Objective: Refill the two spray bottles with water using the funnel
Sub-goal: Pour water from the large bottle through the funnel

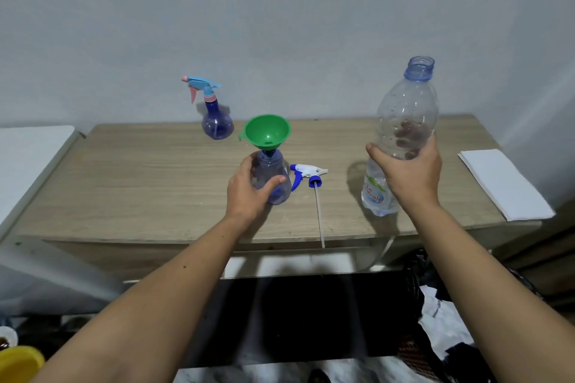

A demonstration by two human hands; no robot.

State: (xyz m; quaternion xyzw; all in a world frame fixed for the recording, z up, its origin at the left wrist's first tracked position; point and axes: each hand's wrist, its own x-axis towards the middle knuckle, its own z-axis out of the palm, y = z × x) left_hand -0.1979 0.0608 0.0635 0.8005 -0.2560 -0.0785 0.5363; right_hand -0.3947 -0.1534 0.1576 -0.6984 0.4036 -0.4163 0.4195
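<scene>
at the back left of the worktop (pixel 155 171) stands a capped spray bottle (pixel 217 121). nearer the middle, the left hand (pixel 252 193) curls around an open spray bottle (pixel 273 177) with a green funnel (pixel 267 130) seated in its neck. just right lies a spray head (pixel 306 176). the right hand (pixel 407 174) grips an uncapped water bottle (pixel 401 134), upright, slightly tilted. a white paper (pixel 504 183) lies far right.
</scene>
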